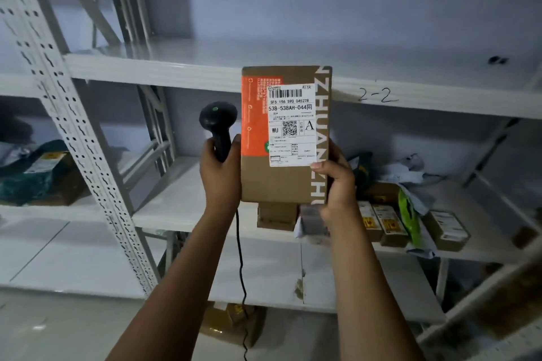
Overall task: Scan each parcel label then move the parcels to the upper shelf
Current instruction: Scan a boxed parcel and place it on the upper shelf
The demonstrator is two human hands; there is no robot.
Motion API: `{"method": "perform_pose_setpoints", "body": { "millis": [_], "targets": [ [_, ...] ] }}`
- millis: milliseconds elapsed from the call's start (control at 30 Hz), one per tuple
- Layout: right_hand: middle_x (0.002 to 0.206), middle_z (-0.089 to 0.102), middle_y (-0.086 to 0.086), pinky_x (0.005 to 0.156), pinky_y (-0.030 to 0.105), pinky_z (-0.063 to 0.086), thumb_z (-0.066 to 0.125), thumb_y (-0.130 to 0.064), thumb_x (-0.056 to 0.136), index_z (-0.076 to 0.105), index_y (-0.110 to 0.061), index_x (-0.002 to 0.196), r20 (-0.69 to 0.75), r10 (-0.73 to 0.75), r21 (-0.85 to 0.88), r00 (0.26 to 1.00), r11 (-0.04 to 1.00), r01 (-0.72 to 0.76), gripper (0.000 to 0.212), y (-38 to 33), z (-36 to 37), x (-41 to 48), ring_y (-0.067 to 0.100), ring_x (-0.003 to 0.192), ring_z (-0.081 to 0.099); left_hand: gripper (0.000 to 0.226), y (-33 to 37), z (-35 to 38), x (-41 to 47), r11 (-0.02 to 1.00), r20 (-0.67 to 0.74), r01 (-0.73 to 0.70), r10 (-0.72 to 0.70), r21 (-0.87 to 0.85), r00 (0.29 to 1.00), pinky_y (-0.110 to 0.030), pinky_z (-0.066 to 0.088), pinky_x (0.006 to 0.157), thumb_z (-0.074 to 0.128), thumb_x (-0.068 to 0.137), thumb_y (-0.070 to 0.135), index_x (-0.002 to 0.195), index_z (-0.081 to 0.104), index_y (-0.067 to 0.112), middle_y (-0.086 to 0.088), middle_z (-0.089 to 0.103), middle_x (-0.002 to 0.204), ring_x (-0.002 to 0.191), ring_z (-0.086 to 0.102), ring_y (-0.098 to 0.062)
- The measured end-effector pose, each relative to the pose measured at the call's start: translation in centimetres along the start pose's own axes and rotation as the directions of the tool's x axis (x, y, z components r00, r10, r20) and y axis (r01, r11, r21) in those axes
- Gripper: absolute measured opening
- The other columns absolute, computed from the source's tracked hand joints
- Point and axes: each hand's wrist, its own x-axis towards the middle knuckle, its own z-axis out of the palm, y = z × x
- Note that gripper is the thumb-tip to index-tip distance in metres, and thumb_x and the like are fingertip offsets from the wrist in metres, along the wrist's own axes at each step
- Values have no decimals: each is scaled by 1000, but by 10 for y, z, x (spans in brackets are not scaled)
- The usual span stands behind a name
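Your left hand [220, 165], wrapped round the scanner [218, 119] handle, should swing its head onto the label [291, 126] barcode while your right hand [337, 184] grips the parcel [278, 184] steady, upright before the upper shelf [176, 75] edge.

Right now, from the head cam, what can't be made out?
Head view, too small: fine print on the label under the QR code.
Turned away from camera: window of the scanner in the left hand.
Behind the parcel: fingers of the right hand.
Partly behind the parcel: small boxes on the lower shelf.
Dark, blurred: bottom box.
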Motion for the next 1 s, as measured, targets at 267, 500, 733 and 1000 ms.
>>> {"method": "perform_pose_setpoints", "body": {
  "millis": [267, 500, 733, 1000],
  "targets": [
    [119, 75, 14, 77, 41, 59, 66, -5, 73, 69, -17, 119, -31, -180, -45, 983, 983, 179, 47, -42, 18, 41, 36, 107, 72, 12, 87, 22, 19, 986, 73, -166, 168, -31, 983, -33, 48, 56, 65, 99, 36, 94, 62, 25, 1, 66, 76, 64, 61, -17],
    [116, 75, 17, 76, 38, 58, 69, -7, 65, 69, -11, 122, -87, -191, -104, 978, 978, 181, 57, -56, 34, 69, 38, 102, 73, 29, 140, 37, 16, 992, 255, -115, 125, -53, 959, -37, 47, 56, 63, 99, 37, 101, 64, 7, -5, 62, 75, 62, 55, -24],
    [109, 77, 20, 88, 53, 59, 69, -8, 62, 73, -11, 114, -112, -174, -132, 978, 978, 159, 52, -65, 36, 78, 40, 99, 74, 26, 161, 41, 7, 997, 339, -54, 68, -50, 938, -34, 42, 54, 63, 100, 35, 90, 61, 11, -7, 57, 72, 53, 49, -21],
    [107, 77, 20, 86, 47, 60, 69, -10, 63, 74, -13, 108, -148, -160, -89, 976, 985, 148, 46, -62, 41, 75, 35, 92, 75, 27, 173, 31, 1, 997, 345, -70, 77, -33, 935, -31, 41, 48, 64, 100, 35, 88, 59, 11, -9, 56, 75, 51, 47, -21]
  ]
}}
